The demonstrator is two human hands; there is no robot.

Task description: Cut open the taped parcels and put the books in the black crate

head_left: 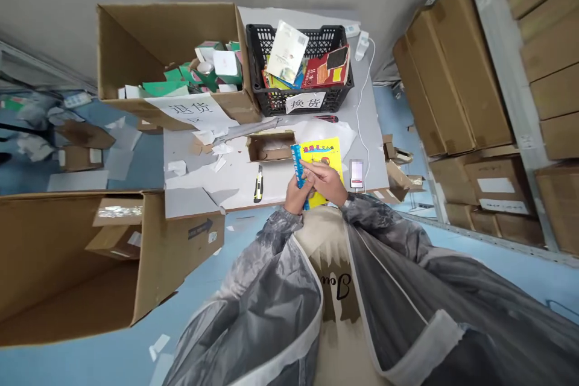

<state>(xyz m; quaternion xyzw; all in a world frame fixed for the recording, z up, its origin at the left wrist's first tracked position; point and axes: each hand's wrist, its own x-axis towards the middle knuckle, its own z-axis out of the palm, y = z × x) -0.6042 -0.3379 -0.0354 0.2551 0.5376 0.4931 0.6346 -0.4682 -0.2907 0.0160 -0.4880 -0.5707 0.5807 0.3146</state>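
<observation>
A yellow book (332, 154) with a blue strip down its left side is held up in front of me, over the table's near edge. Gripping its lower left part is my left hand (297, 195), with the fingertips partly hidden. My right hand (329, 183) lies across the lower cover from the right, its fingers over the front and meeting the left hand. Just left of the book, an open small cardboard box (271, 147) lies on the table. A yellow and black utility knife (258, 184) rests below that box.
Behind stand a large cardboard box (172, 110) of green and white packages and a black crate (298, 102) of books. A phone (356, 174) lies at right, near a white cable (359, 111). Another large box (181, 253) stands at lower left; shelves (493, 42) with cartons line the right.
</observation>
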